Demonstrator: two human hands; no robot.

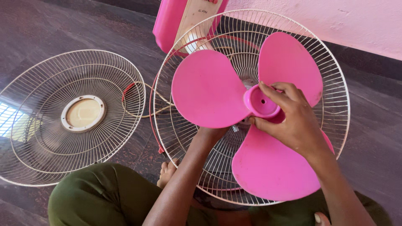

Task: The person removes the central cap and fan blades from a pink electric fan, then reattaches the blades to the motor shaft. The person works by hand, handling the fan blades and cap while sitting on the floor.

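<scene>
A: Where's the fan blade (pixel 234 104)?

B: Centre of the view, a pink one with 3 paddles, lying over the rear grille (pixel 335 83). The paddles point to about 1, 5 and 9 o'clock from the hub (pixel 261 102).

A: And the right hand (pixel 293 121)?

B: It comes in from 5 o'clock. Fingers are curled around the hub rim, thumb on the near side, closed on it.

A: The left hand (pixel 213 133)?

B: It comes up from 6 o'clock and goes under the 9 o'clock paddle. The fingers are hidden, so I cannot tell how it grips.

A: Anything else about?

B: The front grille (pixel 69 115) lies flat on the dark floor (pixel 50 29) at 9 o'clock, apart from the rear one. A pink fan body (pixel 167 25) sits at 12 o'clock, and a cord (pixel 142 106) runs between the 2 grilles.
</scene>
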